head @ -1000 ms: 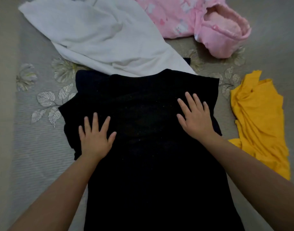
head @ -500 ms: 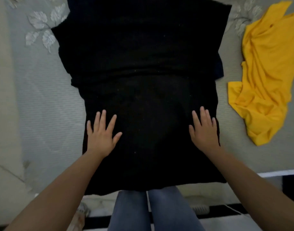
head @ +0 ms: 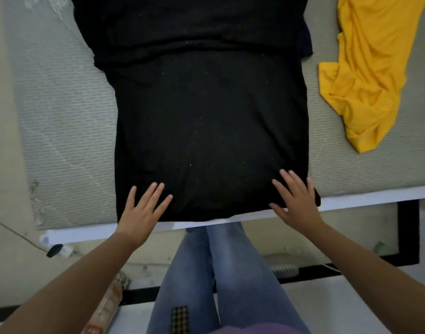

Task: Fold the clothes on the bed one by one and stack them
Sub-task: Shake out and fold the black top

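Left hand (head: 142, 211) and right hand (head: 295, 204), fingers straight and spread, press flat on the black shirt's (head: 211, 131) near hem at the bed (head: 62, 131) edge. Shirt smoothed, not yet folded (no stack visible). Yellow garment (head: 365, 75) right of shirt, unfolded.

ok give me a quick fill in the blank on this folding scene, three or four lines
1. Both hands, left hand and right hand, rest flat on the ____ garment.
2. The crumpled garment lying to the right is ____.
3. The hands rest near the garment's ____ edge, by the edge of the bed.
4. The person's legs wear blue ____.

Missing words: black; yellow; bottom; jeans
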Motion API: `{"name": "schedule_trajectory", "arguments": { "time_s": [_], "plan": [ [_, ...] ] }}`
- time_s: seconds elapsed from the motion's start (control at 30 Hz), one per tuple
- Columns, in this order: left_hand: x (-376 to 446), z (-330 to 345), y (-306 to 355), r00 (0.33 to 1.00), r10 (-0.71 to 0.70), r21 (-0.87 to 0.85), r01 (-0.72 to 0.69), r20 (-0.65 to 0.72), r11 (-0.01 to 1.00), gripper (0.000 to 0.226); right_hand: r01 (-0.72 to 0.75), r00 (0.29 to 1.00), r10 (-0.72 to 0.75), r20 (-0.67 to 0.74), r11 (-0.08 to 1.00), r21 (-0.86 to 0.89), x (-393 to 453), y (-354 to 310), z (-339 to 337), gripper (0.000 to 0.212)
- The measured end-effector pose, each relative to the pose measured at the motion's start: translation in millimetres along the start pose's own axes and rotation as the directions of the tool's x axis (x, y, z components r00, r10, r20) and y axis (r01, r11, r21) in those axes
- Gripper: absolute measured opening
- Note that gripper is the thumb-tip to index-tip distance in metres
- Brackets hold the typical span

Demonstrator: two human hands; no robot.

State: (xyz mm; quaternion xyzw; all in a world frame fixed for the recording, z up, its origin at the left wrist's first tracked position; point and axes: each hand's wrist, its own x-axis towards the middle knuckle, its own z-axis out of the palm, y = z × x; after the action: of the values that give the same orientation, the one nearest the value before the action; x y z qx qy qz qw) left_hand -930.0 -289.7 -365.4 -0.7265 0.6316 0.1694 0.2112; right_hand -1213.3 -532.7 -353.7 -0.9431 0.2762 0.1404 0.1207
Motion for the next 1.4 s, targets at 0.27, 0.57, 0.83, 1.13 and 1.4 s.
{"name": "schedule_trajectory", "arguments": {
  "time_s": [0.27,0.57,0.83,1.13,1.4],
  "plan": [
    [2,-29,41,0.939,-0.176,0.016,0.179,0.295,0.984,0.078,0.141,0.954,-0.031,0.298,0.925,-0.354,6,-25,12,0.107],
    [10,-2,54,0.952,-0.269,-0.186,0.293,0.145,0.938,0.082,0.13,0.982,-0.081,0.171,0.946,-0.298,13,-8,29,0.103],
    [1,21,8,0.977,-0.148,-0.329,0.092,-0.151,0.94,0.078,-0.009,0.995,0.02,0.102,0.994,-0.106,5,3,9,0.093],
    [-27,-19,-6,0.973,-0.154,-0.436,0.216,0.172,0.874,0.074,-0.139,0.85,0.153,0.505,0.988,-0.066,6,-31,-43,0.064],
    [-120,-31,6,0.935,-0.052,-0.368,0.189,0.35,0.91,0.071,-0.16,0.708,0.156,0.689,0.985,-0.06,-41,-69,-60,0.051]
  ]
}}
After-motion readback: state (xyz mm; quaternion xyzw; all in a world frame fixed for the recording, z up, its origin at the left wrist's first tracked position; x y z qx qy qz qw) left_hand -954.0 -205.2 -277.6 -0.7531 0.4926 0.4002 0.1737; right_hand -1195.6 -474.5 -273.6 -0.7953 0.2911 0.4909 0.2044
